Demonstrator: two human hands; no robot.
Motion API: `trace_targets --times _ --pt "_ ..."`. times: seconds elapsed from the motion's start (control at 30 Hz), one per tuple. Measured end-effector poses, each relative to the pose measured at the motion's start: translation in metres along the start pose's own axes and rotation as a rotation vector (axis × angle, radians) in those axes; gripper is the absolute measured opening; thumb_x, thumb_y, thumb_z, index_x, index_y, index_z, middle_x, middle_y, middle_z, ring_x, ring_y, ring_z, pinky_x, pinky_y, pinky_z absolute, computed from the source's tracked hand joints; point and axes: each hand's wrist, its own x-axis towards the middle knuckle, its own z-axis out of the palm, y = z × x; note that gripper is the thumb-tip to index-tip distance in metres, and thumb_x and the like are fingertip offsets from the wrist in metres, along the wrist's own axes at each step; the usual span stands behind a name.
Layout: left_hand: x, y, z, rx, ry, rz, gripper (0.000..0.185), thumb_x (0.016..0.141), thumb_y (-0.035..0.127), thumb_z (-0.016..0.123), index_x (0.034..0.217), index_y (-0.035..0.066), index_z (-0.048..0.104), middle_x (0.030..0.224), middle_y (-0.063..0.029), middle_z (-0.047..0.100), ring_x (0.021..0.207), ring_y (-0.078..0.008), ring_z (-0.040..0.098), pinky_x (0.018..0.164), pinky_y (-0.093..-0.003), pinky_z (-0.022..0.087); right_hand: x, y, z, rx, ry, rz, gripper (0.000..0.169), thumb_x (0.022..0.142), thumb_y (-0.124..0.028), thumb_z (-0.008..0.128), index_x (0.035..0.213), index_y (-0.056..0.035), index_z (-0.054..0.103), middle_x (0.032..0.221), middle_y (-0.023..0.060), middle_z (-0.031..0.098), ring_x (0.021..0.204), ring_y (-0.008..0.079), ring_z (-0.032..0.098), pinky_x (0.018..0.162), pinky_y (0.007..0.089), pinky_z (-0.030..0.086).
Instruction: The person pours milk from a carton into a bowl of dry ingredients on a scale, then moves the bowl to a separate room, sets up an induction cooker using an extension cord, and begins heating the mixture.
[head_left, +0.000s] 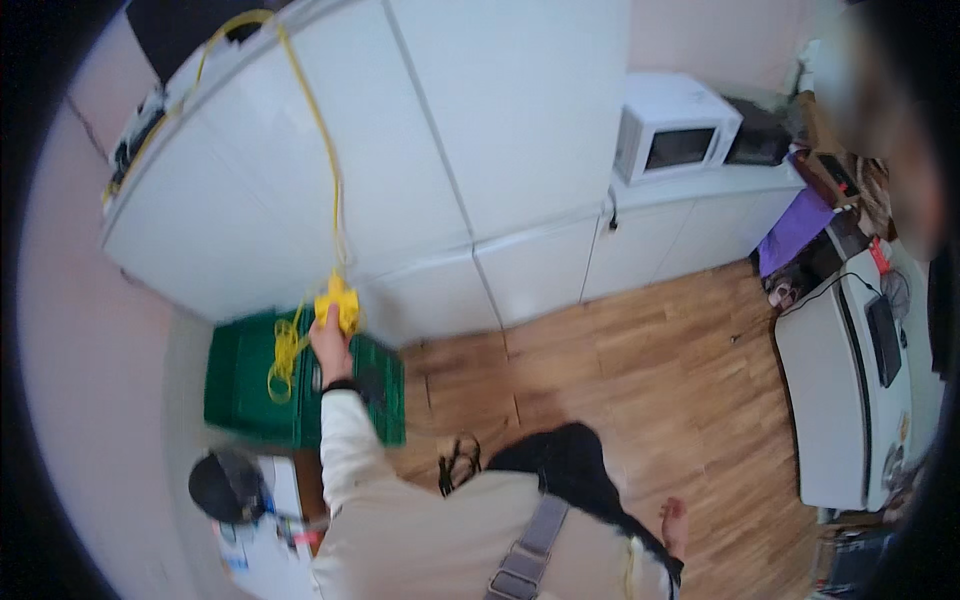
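Observation:
My left hand (331, 346) reaches out and grips a yellow block (337, 304), which looks like the socket end of an extension lead. From it a yellow cable (319, 124) runs up the front of a tall white cabinet (510, 112) and over its top edge. A loose coil of yellow cord (283, 356) hangs beside the hand, above a green plastic crate (247, 416). Low at my right side hangs my right hand (674, 525), small in view, its fingers loosely bent and nothing visible in them.
White low cupboards (660, 232) carry a white microwave oven (679, 135). A black cable (459, 461) lies on the wood-look floor (600, 360) near my legs. At right stands a white appliance (825, 390) with a dark tablet-like object (883, 341) on it. A black round object (225, 486) is at lower left.

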Motion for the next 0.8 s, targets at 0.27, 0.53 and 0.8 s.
trace_targets --times 0.27,0.53,0.8 --pt "-0.115 -0.021 -0.080 0.008 -0.024 -0.215 0.025 0.088 0.027 0.061 0.101 0.006 0.059 0.090 -0.0006 0.064 0.073 -0.0063 0.060 0.059 -0.0198 0.046 0.035 -0.029 0.017 -0.186 -0.422 -0.006 0.024 0.090 -0.016 0.058 0.109 -0.0031 0.053 0.097 0.0084 0.061 0.091 0.0142 0.057 0.076 0.0246 0.046" --pt "-0.119 0.022 -0.093 0.344 -0.348 -0.337 0.041 0.082 0.023 0.069 0.111 -0.002 0.055 0.094 -0.0074 0.064 0.082 -0.0136 0.061 0.070 -0.0241 0.049 -0.036 -0.338 0.397 0.354 -1.499 0.062 0.068 0.093 -0.016 0.051 0.145 -0.0167 0.008 0.142 0.0132 0.032 0.124 0.0275 0.042 0.097 0.0393 0.041" --pt "0.078 0.054 -0.198 0.875 -1.153 0.002 0.054 0.080 0.030 0.068 0.121 0.000 0.049 0.125 -0.0201 0.049 0.121 -0.0293 0.044 0.100 -0.0356 0.035 -0.080 -0.341 0.603 0.370 -1.165 0.232 0.040 0.090 -0.023 0.057 0.125 -0.0096 0.042 0.120 0.0064 0.051 0.108 0.0211 0.052 0.090 0.0384 0.046"
